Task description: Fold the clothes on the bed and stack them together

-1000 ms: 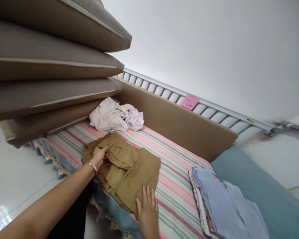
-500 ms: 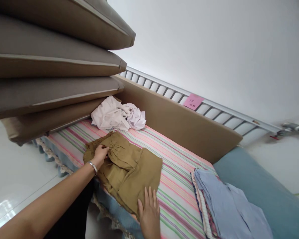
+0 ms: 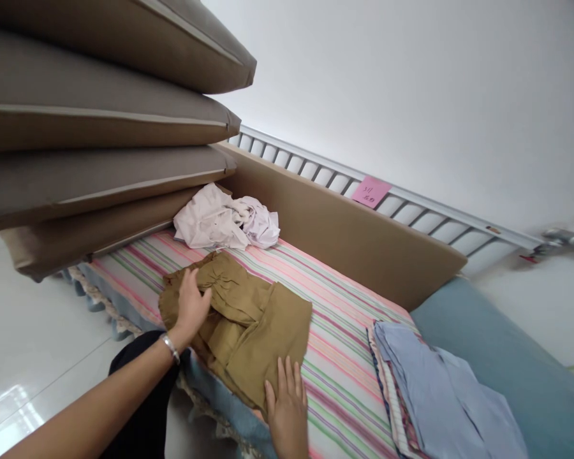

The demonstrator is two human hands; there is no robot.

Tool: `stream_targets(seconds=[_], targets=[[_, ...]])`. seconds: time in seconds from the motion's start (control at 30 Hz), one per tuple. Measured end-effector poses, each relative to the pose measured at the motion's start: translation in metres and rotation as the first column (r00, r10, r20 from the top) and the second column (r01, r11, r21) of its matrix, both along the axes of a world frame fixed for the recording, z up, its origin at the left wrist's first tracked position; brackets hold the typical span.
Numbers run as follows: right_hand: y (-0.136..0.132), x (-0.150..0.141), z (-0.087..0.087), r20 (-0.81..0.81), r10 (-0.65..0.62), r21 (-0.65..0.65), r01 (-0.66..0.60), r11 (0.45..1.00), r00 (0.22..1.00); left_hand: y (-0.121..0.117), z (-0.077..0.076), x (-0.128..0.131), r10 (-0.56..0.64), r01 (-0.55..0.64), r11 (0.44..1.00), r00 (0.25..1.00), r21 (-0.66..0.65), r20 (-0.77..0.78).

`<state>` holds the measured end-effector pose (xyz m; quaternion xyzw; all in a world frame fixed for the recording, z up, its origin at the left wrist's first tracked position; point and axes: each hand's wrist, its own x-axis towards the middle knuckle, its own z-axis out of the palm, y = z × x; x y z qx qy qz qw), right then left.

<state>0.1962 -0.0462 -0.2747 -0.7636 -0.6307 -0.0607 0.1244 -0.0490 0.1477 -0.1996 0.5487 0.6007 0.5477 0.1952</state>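
An olive-brown garment (image 3: 249, 319), gathered and ruffled at its left end, lies folded on the striped sheet (image 3: 339, 344). My left hand (image 3: 194, 306), with a silver bracelet at the wrist, is over the ruffled end; its thumb stands apart from the fingers and no cloth shows gripped in it. At the near right corner of the garment, my right hand (image 3: 287, 405) rests flat with its fingers stretched out. Whether the left fingertips press on the cloth is hard to tell.
Crumpled white clothing (image 3: 224, 220) lies behind the garment. To the right is a folded pile topped by a light blue garment (image 3: 440, 389). Large brown cushions (image 3: 110, 121) are stacked at the left. A brown board (image 3: 344, 229) and metal rail (image 3: 310, 159), with a pink note (image 3: 370, 191), line the wall.
My left hand has let go of the gathered cloth and its fingers have opened, moving slightly over the ruffled edge. My right hand and the garment stay nearly where they were.
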Motion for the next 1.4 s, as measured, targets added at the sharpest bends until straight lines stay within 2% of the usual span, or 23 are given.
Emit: stream_targets(seconds=[0.07, 0.13, 0.17, 0.23, 0.3, 0.37, 0.47, 0.57, 0.77, 0.9, 0.97, 1.03, 1.07, 1.13, 1.17, 1.2, 1.23, 1.3, 1.4], targets=[[0.000, -0.001, 0.001, -0.001, -0.004, 0.001, 0.004, 1.000, 1.000, -0.028, 0.007, 0.022, -0.207, 0.235, 0.966, 0.950, 0.103, -0.233], [0.001, -0.001, 0.001, 0.003, -0.008, 0.005, 0.008, 1.000, 1.000, -0.055, 0.011, 0.051, -0.416, 0.482, 0.873, 0.816, 0.074, -0.401], [0.001, -0.001, 0.001, 0.004, -0.005, 0.006, 0.005, 1.000, 1.000, -0.066, 0.012, 0.067, -0.488, 0.568, 0.822, 0.740, 0.042, -0.463], [0.002, -0.001, 0.000, 0.001, 0.002, 0.005, -0.002, 1.000, 1.000, -0.079, 0.010, 0.094, -0.560, 0.665, 0.747, 0.613, -0.018, -0.557], [0.002, -0.001, 0.001, -0.008, 0.004, -0.001, -0.004, 1.000, 1.000, -0.079, 0.001, 0.112, -0.567, 0.684, 0.726, 0.540, -0.068, -0.622], [0.001, -0.001, 0.002, -0.015, -0.002, -0.001, 0.002, 1.000, 1.000, -0.071, -0.012, 0.120, -0.560, 0.661, 0.739, 0.498, -0.129, -0.662], [0.000, -0.002, 0.003, -0.019, -0.007, 0.005, 0.007, 1.000, 1.000, -0.055, -0.034, 0.117, -0.568, 0.609, 0.762, 0.468, -0.219, -0.677], [0.000, -0.002, 0.004, -0.024, -0.011, 0.013, 0.012, 1.000, 1.000, -0.049, -0.047, 0.109, -0.579, 0.600, 0.761, 0.459, -0.245, -0.674], [0.000, -0.005, 0.007, -0.075, -0.011, 0.017, 0.013, 1.000, 0.997, -0.051, -0.049, 0.108, -0.584, 0.605, 0.756, 0.452, -0.250, -0.674], [0.002, -0.002, 0.008, -0.265, -0.007, 0.039, 0.018, 0.999, 0.964, -0.051, -0.047, 0.108, -0.579, 0.606, 0.758, 0.454, -0.243, -0.677], [0.005, 0.008, 0.009, -0.465, -0.018, 0.089, 0.067, 0.994, 0.885, -0.051, -0.047, 0.107, -0.579, 0.607, 0.757, 0.450, -0.243, -0.680], [0.010, 0.024, 0.012, -0.694, -0.075, 0.121, 0.219, 0.968, 0.716, -0.051, -0.047, 0.107, -0.580, 0.608, 0.754, 0.441, -0.248, -0.684], [0.012, 0.033, 0.014, -0.801, -0.107, 0.108, 0.317, 0.942, 0.589, -0.051, -0.047, 0.107, -0.579, 0.607, 0.755, 0.439, -0.249, -0.687], [0.019, 0.050, 0.021, -0.951, -0.133, 0.012, 0.461, 0.887, 0.280, -0.051, -0.048, 0.107, -0.568, 0.599, 0.763, 0.442, -0.243, -0.694], [0.022, 0.056, 0.024, -0.982, -0.133, -0.052, 0.489, 0.871, 0.131, -0.051, -0.049, 0.107, -0.563, 0.594, 0.768, 0.446, -0.240, -0.696], [0.025, 0.061, 0.029, -0.991, -0.132, -0.108, 0.494, 0.863, 0.014, -0.051, -0.049, 0.108, -0.559, 0.590, 0.772, 0.450, -0.238, -0.697], [0.028, 0.063, 0.033, -0.988, -0.138, -0.155, 0.486, 0.860, -0.071, -0.051, -0.050, 0.108, -0.557, 0.586, 0.774, 0.453, -0.239, -0.696], [0.035, 0.064, 0.040, -0.972, -0.174, -0.225, 0.424, 0.877, -0.157, -0.051, -0.051, 0.108, -0.560, 0.585, 0.774, 0.454, -0.242, -0.694], [0.044, 0.059, 0.049, -0.953, -0.225, -0.278, 0.294, 0.914, -0.202, -0.051, -0.051, 0.108, -0.560, 0.586, 0.773, 0.452, -0.242, -0.694]])
